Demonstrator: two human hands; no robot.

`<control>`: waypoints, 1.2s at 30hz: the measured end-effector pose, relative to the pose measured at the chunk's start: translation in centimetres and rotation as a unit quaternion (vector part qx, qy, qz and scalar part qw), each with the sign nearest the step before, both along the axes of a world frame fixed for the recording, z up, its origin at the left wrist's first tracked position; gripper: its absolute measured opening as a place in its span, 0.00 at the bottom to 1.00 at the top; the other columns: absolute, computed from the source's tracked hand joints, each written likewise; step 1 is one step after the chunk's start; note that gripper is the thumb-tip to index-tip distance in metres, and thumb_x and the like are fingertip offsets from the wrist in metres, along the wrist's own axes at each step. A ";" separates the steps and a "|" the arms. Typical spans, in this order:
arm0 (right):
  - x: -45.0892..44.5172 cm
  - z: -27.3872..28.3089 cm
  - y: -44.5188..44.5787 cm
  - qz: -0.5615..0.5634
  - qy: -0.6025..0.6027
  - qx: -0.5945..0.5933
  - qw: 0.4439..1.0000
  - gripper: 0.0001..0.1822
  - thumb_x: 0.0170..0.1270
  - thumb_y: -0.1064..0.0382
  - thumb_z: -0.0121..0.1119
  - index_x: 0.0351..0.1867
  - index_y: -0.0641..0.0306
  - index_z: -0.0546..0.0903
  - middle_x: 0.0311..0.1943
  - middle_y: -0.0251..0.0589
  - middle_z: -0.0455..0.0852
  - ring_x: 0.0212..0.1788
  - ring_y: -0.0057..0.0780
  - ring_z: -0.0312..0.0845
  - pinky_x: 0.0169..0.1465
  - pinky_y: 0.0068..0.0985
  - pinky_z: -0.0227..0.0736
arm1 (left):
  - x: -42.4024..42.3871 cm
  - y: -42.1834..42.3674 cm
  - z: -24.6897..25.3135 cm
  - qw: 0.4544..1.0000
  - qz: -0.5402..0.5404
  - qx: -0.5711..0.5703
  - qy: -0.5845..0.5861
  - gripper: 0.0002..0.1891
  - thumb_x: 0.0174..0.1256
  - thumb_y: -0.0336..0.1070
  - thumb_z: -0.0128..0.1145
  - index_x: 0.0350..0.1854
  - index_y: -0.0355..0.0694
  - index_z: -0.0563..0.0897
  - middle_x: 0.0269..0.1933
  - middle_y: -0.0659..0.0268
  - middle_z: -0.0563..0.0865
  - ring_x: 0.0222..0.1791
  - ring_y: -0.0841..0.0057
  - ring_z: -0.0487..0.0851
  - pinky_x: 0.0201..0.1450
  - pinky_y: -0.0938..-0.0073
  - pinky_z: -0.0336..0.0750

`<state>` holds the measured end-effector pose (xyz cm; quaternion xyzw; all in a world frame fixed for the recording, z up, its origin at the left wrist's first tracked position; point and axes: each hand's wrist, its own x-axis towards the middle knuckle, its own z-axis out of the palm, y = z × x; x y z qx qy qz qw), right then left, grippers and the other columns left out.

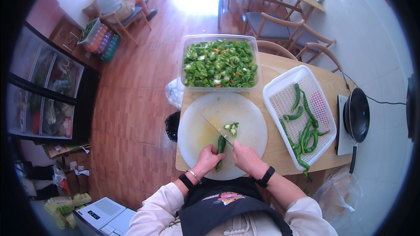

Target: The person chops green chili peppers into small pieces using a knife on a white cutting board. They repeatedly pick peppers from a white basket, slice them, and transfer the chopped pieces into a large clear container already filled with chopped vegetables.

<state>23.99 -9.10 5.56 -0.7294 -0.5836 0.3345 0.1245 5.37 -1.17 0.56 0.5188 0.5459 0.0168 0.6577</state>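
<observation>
On the round white cutting board (193, 114) lies a green chili pepper (221, 144), pinned by the fingers of my left hand (209, 159). My right hand (244, 157) grips a kitchen knife (213, 125), its blade slanting across the pepper's far end. A few cut pepper pieces (232, 128) rest just beyond the blade. Behind the board, a clear plastic tub (219, 88) is heaped with chopped green peppers (220, 62) and a few red bits. Several whole green peppers (308, 134) lie in a white plastic basket (274, 98) at the right.
A black wok (357, 114) sits on a cooktop (343, 144) at the table's right end, handle toward me. A black-lined bin (173, 126) stands beside the table's left edge. Wooden chairs (272, 26) are behind the table. Someone sits on a chair (123, 19) at far left, beyond a display fridge (49, 95).
</observation>
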 end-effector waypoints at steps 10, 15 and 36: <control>3.4 4.4 2.8 0.172 -0.024 -0.042 0.984 0.08 0.73 0.66 0.54 0.47 0.67 0.72 0.27 0.60 0.86 0.34 0.64 0.85 0.41 0.56 0.78 | -3.1 4.4 2.6 0.972 -0.130 0.157 0.114 0.17 0.55 0.44 0.77 0.33 0.31 0.92 0.31 0.49 0.92 0.35 0.56 0.93 0.44 0.61 0.85; 2.1 1.0 3.9 0.112 0.017 -0.001 0.994 0.09 0.74 0.64 0.55 0.46 0.66 0.71 0.26 0.60 0.85 0.32 0.66 0.84 0.39 0.56 0.77 | -2.3 4.5 2.9 0.973 -0.139 0.154 0.098 0.17 0.55 0.45 0.76 0.34 0.32 0.92 0.32 0.48 0.92 0.36 0.54 0.93 0.45 0.60 0.85; 0.0 0.3 1.0 -0.061 0.090 0.013 0.994 0.10 0.73 0.65 0.54 0.49 0.67 0.72 0.27 0.65 0.86 0.33 0.69 0.83 0.40 0.60 0.77 | -1.7 2.8 1.8 0.998 -0.030 0.015 0.052 0.16 0.64 0.41 0.75 0.28 0.31 0.87 0.21 0.60 0.88 0.18 0.74 0.88 0.25 0.70 0.82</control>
